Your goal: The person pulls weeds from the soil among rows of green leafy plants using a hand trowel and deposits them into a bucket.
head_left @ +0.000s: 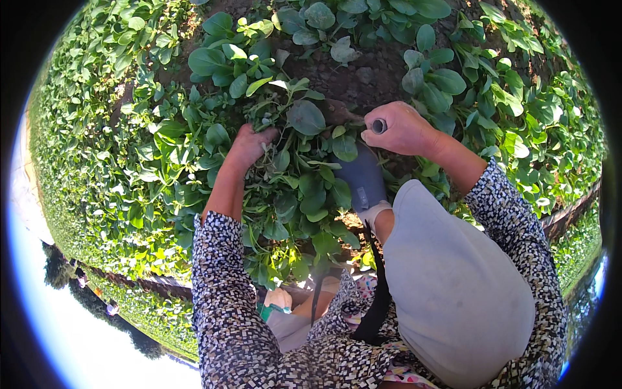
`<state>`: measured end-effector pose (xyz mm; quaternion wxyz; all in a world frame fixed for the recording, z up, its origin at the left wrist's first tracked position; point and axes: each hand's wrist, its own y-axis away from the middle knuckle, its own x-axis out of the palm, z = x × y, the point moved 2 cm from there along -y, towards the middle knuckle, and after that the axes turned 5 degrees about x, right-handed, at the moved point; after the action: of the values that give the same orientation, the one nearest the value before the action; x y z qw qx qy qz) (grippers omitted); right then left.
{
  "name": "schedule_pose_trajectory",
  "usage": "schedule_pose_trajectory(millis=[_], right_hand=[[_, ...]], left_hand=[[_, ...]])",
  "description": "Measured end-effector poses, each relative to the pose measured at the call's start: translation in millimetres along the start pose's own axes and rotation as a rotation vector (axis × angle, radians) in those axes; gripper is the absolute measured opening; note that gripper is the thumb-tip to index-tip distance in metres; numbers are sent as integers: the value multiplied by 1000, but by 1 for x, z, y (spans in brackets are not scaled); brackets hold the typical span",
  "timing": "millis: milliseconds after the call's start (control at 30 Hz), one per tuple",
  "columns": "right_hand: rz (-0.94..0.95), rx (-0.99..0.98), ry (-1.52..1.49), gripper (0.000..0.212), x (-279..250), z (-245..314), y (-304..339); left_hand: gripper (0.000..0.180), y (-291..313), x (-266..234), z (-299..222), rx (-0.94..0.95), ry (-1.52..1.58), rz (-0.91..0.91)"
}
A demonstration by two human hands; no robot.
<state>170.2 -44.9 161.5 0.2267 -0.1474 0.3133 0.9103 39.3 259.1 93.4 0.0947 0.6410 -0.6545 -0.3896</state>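
Among low leafy green plants (311, 188), my left hand (249, 146) is closed at the base of some thin leafy stems (269, 120). Leaves partly cover its fingertips. To the right, my right hand (402, 128) makes a fist round a hand tool (380, 126) with a round handle, whose butt end faces up. A brownish, soil-coloured head (340, 113) reaches from that fist toward the plants on the left. Its exact shape is hard to make out against the earth. One broad round leaf (306, 117) lies between the two hands.
My grey shoe (361, 176) stands just below the right hand, close to the plants. Dark bare soil (363, 74) shows beyond the hands. Dense greens (129, 155) spread on both sides. A pale cap brim (460, 285) covers much of the lower right.
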Motion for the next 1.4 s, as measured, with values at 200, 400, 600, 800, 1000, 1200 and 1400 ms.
schedule_pose_trajectory(millis=[200, 400, 600, 800, 1000, 1200, 1400], right_hand=[[-21, 57, -59, 27, 5, -2, -3], [-23, 63, -126, 27, 13, -1, 5], [-48, 80, -141, 27, 17, -5, 13], [-112, 90, -157, 31, 16, -17, 22], [-227, 125, -360, 33, 31, -29, 36], [-294, 118, -556, 27, 31, -64, 72], [-484, 77, -425, 21, 16, -138, 78]], left_hand=[[36, 26, -80, -5, -185, 505, -359], [36, 8, -71, -2, -155, 523, -516], [30, 2, -41, -19, 39, 156, -597], [29, 68, -24, -73, -74, 1107, -538], [57, 201, -29, -45, 128, 1132, -530], [35, 400, -23, 38, 158, 701, -1082], [16, 586, -1, 3, 322, 470, -1890]])
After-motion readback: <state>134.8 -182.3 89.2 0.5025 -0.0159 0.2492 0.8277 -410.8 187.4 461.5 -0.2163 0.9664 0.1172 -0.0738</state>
